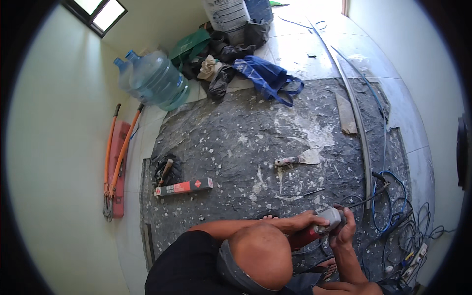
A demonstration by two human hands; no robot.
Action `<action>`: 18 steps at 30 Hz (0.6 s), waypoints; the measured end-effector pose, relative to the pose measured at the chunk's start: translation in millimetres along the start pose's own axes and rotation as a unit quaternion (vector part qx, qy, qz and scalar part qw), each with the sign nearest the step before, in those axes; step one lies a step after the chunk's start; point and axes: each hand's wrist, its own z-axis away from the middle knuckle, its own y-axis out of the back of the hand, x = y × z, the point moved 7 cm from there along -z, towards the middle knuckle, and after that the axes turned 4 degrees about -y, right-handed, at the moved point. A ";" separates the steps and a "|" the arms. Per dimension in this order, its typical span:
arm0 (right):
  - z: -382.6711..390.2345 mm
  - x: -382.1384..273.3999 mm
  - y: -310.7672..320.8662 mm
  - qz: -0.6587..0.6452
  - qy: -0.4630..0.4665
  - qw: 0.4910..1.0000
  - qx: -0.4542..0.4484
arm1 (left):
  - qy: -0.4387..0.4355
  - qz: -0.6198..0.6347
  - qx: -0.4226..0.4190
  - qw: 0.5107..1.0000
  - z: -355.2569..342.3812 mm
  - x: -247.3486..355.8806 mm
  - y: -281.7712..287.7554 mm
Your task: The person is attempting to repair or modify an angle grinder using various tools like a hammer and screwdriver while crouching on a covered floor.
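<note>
Neither my left hand nor my right hand shows. Just below me a person in a dark shirt crouches, head bent, with a grey band round it. The person's left hand and right hand grip a red and grey power tool, apparently an angle grinder; its working end is unclear. On the stained dark sheet lie a putty knife, a thin rod, and a red and grey box beside a wooden-handled tool.
Bolt cutters and a red case lie by the left wall. Water bottles, dark bags, a blue bag and a bucket stand or lie at the back. Long metal lengths and tangled cables occupy the right.
</note>
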 end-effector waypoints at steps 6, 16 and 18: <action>9.0 -11.1 -14.9 0.023 0.076 0.997 -0.017 | -0.023 0.036 0.075 0.996 13.7 11.6 2.4; -10.1 6.7 -7.1 0.104 -0.040 0.993 0.044 | -0.046 0.282 -0.061 0.956 2.0 -15.2 -4.3; -10.1 -7.9 -20.4 0.140 -0.073 0.987 0.021 | -0.065 0.287 -0.080 0.952 -0.4 -6.8 -0.8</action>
